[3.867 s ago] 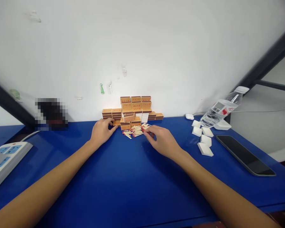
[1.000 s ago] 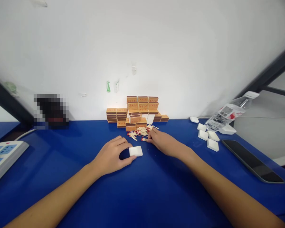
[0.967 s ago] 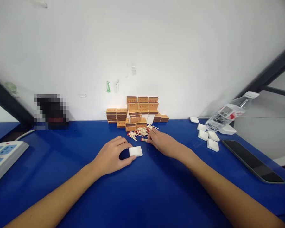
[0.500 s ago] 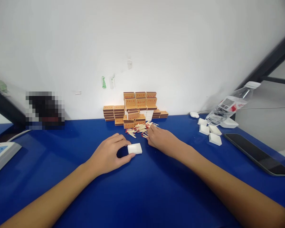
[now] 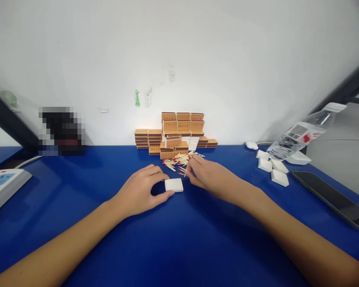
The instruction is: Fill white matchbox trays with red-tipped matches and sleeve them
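My left hand [image 5: 143, 190] rests on the blue table, its thumb and fingers closed around the left end of a small white matchbox tray [image 5: 174, 185]. My right hand [image 5: 209, 174] pinches a few red-tipped matches [image 5: 182, 171], their heads pointing left, just above and right of the tray. Behind the fingers lies a loose pile of matches [image 5: 179, 159], partly covered by my right hand. Beyond the pile, orange-and-brown matchboxes [image 5: 183, 125] are stacked against the wall, one box tilted at the front.
Several white trays [image 5: 279, 177] lie at the right beside a leaning clear plastic bottle [image 5: 299, 133], a white case [image 5: 251, 145] and a dark phone [image 5: 332, 199]. On the left are a power strip [image 5: 8, 187] and a blurred dark object [image 5: 62, 131] by the wall [image 5: 107, 59].
My right hand has drawn back slightly from the pile, and matches now show between its fingers. My left hand still holds the white tray. The whole view has shifted a little.
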Demonstrator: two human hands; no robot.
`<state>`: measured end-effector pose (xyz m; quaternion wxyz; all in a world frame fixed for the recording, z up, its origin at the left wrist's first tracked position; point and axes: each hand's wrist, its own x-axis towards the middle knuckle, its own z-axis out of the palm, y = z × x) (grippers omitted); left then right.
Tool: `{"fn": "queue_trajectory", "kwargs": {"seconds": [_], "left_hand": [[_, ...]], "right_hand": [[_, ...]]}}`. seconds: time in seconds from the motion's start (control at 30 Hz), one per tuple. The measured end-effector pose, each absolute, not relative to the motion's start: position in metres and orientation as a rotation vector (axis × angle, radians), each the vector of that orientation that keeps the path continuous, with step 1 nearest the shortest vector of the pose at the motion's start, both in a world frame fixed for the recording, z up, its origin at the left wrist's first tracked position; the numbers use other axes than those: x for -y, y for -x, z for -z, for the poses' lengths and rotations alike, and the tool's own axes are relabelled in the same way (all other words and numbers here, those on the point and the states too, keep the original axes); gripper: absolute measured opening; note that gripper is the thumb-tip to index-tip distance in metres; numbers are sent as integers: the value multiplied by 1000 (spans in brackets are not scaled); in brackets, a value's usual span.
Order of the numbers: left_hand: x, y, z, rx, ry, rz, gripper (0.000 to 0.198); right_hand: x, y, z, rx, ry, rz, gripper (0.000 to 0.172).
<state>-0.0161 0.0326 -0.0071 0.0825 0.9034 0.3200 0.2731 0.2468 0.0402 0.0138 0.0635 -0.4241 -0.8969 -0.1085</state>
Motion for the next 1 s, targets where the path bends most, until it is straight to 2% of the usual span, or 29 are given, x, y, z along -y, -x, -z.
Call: {"fn": "queue_trajectory", "kwargs": {"seconds": [0.33, 0.7, 0.87, 1.0], "left_hand": [[-31, 16, 7, -903, -2732, -806, 21], [-32, 16, 7, -911, -2714, -769, 24], [-31, 16, 6, -907, -2723, -788, 24], [-31, 15, 6, -907, -2729, -794, 25]], "right_hand": [[-18, -221, -1, 2843, 1079, 659, 24], [-21, -247, -21, 2748, 1181, 263, 12], [-24, -249, -23, 2748, 1202, 98, 11], [-24, -246, -21, 2754, 1169, 28, 16]]}}
